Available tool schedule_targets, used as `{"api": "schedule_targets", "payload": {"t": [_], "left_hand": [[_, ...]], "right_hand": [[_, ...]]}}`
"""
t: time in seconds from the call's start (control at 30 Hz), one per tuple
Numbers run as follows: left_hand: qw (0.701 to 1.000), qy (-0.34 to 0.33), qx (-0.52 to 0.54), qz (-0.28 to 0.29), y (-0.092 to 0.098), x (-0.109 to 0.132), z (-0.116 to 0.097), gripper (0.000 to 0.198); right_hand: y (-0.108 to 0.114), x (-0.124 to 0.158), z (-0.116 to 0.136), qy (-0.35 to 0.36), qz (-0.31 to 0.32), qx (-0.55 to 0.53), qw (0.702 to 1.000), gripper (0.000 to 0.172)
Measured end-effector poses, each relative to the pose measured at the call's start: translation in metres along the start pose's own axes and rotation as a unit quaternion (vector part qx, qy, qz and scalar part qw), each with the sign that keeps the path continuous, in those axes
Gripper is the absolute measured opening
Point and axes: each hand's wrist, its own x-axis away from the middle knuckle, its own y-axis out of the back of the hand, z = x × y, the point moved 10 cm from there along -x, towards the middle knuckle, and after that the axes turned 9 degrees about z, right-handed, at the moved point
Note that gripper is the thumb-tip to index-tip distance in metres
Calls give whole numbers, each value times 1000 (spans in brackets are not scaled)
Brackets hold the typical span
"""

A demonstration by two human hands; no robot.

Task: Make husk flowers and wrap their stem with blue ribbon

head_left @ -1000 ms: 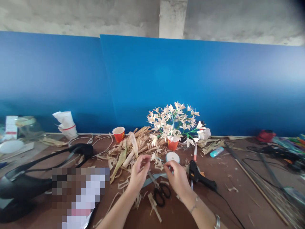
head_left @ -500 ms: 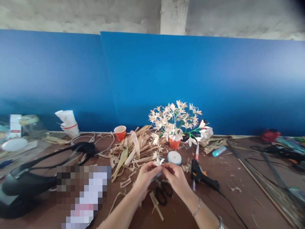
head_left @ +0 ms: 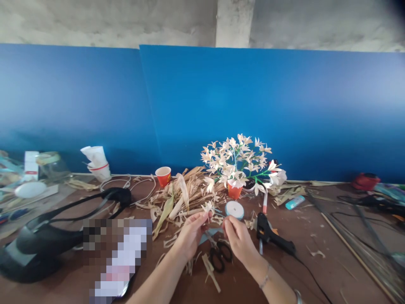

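Between the thumb and fingers of my left hand (head_left: pixel 190 233) is a small pale flower (head_left: pixel 208 207), its petals pointing up. My right hand (head_left: pixel 238 238) is a little apart to the right, fingers pinched together; whatever they grip is too small to make out. A thin bluish strip shows near the flower, on the side toward my right hand. Black-handled scissors (head_left: pixel 217 261) lie on the table below and between my hands. Just beyond my right hand rests a white and pale blue roll (head_left: pixel 234 210).
Behind stands a red cup (head_left: pixel 234 192) holding many pale flowers (head_left: pixel 236 158) on green stems. Dry husks (head_left: pixel 190 185) pile beside another red cup (head_left: pixel 163 177). A black glue gun (head_left: pixel 274 237) with its cord lies right; a black headset-like device (head_left: pixel 41 240) sits left.
My hands have moved apart; before, they met at the flower. The flower stays with my left hand, while my right hand has drawn away to the right and slightly down. The view shifted slightly.
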Motion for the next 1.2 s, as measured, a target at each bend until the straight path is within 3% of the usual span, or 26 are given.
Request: {"api": "schedule_targets", "payload": {"t": [0.3, 0.53, 0.7, 0.83, 0.9, 1.07, 1.13, 1.2], "left_hand": [[999, -21, -12, -35, 14, 0, -14, 17], [996, -68, 22, -62, 33, -3, -27, 17], [995, -61, 33, -70, 40, -4, -24, 18], [996, -57, 18, -65, 36, -4, -23, 17], [997, -54, 6, -57, 33, -5, -23, 17], [997, -50, 0, -53, 31, -6, -21, 17], [998, -48, 2, -50, 31, -5, -21, 16], [998, -48, -3, -41, 29, -5, -20, 16]], "right_hand": [[-2, 1, 9, 1, 11, 85, 996, 13], [-5, 1, 1, -17, 51, 195, 979, 38], [-14, 2, 11, 34, 77, 156, 984, 7], [-18, 3, 18, 45, 83, 193, 977, 22], [-15, 4, 26, 60, 72, 195, 976, 13], [8, 1, 47, 73, 63, 263, 960, 19], [34, -8, 43, 19, 50, 317, 947, 16], [63, -20, 22, -87, 65, 385, 917, 20]]}}
